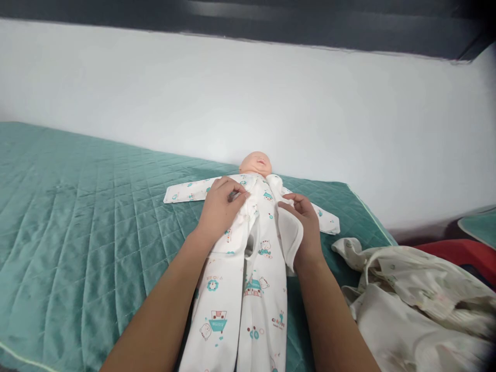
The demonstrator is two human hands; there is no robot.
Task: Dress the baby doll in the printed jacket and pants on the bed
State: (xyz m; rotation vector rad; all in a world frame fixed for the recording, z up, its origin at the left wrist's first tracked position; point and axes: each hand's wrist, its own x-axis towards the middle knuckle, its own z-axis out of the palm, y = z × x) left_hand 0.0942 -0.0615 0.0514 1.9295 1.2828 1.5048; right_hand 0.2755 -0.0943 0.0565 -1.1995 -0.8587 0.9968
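Observation:
A baby doll [256, 163] lies on its back with its head toward the wall. White baby clothes [267, 268] with teal and brown animal prints cover it, sleeves spread to both sides and trouser legs reaching toward me. On the chest, the fingers of my left hand [225, 206] pinch the cloth of the baby top near its front edge. My right hand [304, 222] grips the top's other front flap [289, 232], which is folded back and shows its plain white inside. The doll's hands and feet are hidden.
A green quilted cover [96, 217] lies under the doll. Crumpled white printed cloth [418, 305] is heaped at the right, beside something red [461, 256]. Behind stands a white wall [174, 98], with a dark ledge [248, 20] above.

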